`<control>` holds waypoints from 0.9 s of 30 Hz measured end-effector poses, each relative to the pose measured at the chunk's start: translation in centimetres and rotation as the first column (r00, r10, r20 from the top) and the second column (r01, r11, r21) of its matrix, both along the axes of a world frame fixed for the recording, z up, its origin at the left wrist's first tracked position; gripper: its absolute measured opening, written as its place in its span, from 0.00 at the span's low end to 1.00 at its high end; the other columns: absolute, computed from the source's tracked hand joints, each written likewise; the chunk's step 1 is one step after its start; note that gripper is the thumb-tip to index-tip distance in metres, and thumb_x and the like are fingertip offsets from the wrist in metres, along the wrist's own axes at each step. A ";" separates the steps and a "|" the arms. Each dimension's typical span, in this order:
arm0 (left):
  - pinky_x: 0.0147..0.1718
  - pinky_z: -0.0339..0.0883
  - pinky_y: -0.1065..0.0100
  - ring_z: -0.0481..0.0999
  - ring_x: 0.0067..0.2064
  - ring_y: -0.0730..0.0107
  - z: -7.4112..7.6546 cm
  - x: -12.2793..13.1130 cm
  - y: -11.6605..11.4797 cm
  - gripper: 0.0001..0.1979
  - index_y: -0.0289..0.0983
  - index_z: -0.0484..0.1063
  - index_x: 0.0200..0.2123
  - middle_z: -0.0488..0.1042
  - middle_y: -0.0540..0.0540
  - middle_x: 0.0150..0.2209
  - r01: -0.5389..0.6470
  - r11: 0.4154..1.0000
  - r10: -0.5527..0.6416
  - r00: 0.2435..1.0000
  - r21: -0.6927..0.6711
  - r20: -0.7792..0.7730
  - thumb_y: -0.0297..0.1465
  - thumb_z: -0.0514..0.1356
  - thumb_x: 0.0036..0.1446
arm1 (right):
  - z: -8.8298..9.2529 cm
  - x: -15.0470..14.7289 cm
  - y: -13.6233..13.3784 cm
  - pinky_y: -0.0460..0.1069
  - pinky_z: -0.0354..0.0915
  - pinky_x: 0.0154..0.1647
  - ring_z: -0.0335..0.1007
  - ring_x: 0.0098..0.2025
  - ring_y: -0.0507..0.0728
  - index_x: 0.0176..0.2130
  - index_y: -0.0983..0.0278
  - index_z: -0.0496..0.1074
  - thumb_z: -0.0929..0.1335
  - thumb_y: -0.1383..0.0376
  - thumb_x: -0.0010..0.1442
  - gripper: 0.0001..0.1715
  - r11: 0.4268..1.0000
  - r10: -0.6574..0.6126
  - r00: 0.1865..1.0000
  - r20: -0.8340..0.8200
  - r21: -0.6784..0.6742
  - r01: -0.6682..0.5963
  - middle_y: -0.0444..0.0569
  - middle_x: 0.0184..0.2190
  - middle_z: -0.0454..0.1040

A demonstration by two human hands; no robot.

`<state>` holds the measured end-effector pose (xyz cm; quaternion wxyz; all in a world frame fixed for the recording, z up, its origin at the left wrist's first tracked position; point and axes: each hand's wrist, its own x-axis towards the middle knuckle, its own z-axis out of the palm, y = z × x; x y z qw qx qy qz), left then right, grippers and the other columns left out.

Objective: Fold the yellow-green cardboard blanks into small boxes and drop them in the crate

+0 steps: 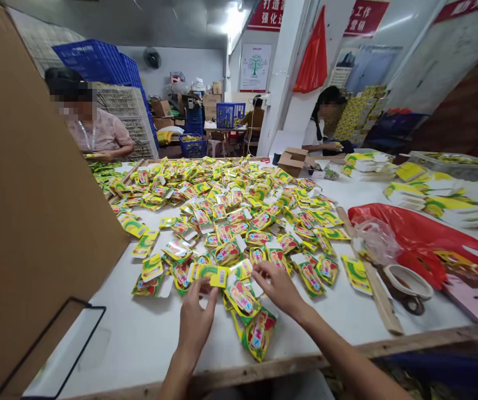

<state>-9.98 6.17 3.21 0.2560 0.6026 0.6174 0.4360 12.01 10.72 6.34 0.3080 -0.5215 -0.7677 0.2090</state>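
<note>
Standing by the table (139, 333). The worker's left hand (193, 319) seems to pinch a small yellow carton (218, 276), barcode end toward the thumb, just above the near edge of the heap. Right hand (280, 289): fingers bent at a pale flap beside that carton; cannot tell whether they grip it or merely touch.

Just in front of both hands, a few bright pouches overlap, the nearest pouch (259, 333) close to the table's edge.

State of the work: well short of finished, by my reckoning. The heap of packets (230, 216) spreads far across the table, unsorted; many have white flaps sticking out, so those look unclosed. No neat row of completed pieces near the hands. Yellow-and-white cartons (458, 205) lie stacked to the right; whether filled, cannot tell. Large cardboard box (43, 211) at left, contents hidden. No count possible.
</note>
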 end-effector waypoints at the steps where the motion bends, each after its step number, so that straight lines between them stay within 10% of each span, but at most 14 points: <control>1: 0.34 0.67 0.63 0.73 0.38 0.61 -0.4 0.5 -1.4 0.14 0.38 0.66 0.43 0.72 0.43 0.38 0.014 0.998 -0.013 1.000 -0.061 0.017 0.40 0.54 0.57 | -1.1 1.1 -2.0 0.49 0.63 0.34 0.69 0.32 0.56 0.32 0.63 0.70 0.62 0.60 0.62 0.11 0.997 -0.061 0.998 -0.001 -0.056 0.061 0.47 0.30 0.72; 8: 0.31 0.66 0.67 0.73 0.31 0.68 -3.1 5.0 -6.5 0.15 0.39 0.58 0.48 0.71 0.49 0.31 0.211 0.956 -0.183 0.972 -0.205 0.149 0.36 0.52 0.59 | -7.3 2.3 -8.6 0.54 0.65 0.44 0.67 0.43 0.62 0.42 0.63 0.69 0.71 0.59 0.50 0.19 0.945 -0.277 0.954 -0.115 -0.211 0.249 0.52 0.39 0.69; 19: 0.43 0.68 0.60 0.71 0.46 0.61 -1.7 8.9 -7.3 0.16 0.40 0.62 0.49 0.71 0.42 0.45 0.190 0.981 -0.191 0.981 0.045 0.023 0.33 0.57 0.56 | -3.9 4.4 -9.4 0.50 0.66 0.42 0.64 0.49 0.60 0.38 0.62 0.73 0.64 0.69 0.59 0.09 0.998 -0.069 0.930 -0.362 -0.034 0.061 0.53 0.42 0.67; 27: 0.44 0.68 0.64 0.74 0.44 0.65 -3.2 11.0 -6.4 0.13 0.39 0.65 0.48 0.73 0.44 0.44 0.305 0.951 -0.308 0.917 0.053 0.252 0.30 0.55 0.59 | -5.9 5.0 -10.9 0.50 0.67 0.40 0.68 0.43 0.56 0.48 0.59 0.65 0.66 0.68 0.58 0.17 0.984 -0.156 0.821 -0.549 -0.009 0.180 0.51 0.43 0.67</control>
